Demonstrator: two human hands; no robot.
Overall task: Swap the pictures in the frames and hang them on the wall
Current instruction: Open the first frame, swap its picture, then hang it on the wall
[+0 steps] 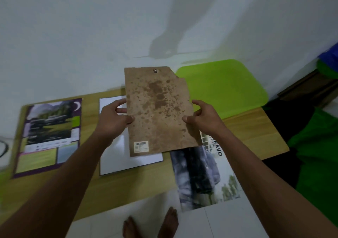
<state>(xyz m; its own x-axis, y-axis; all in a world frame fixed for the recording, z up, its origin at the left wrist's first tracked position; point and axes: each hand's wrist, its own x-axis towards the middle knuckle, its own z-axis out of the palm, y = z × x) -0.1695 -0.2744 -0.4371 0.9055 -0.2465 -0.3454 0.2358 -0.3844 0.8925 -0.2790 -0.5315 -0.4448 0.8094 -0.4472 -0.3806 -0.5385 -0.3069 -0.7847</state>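
Observation:
I hold a stained brown backing board (159,113) with a metal hanger at its top and a barcode label at its lower left. It is lifted above the low wooden table (256,128). My left hand (114,119) grips its left edge and my right hand (203,118) grips its right edge. Under the board lies a white frame (117,153), partly hidden. A purple-bordered picture of cars on grass (49,135) lies at the table's left. A grey picture with lettering (203,175) lies at the right, hanging over the table's front edge.
A bright green tray (223,88) rests at the table's back right against the white wall (91,36). Green and blue fabric (314,155) fills the right side. My bare feet (151,225) stand on white floor tiles in front of the table.

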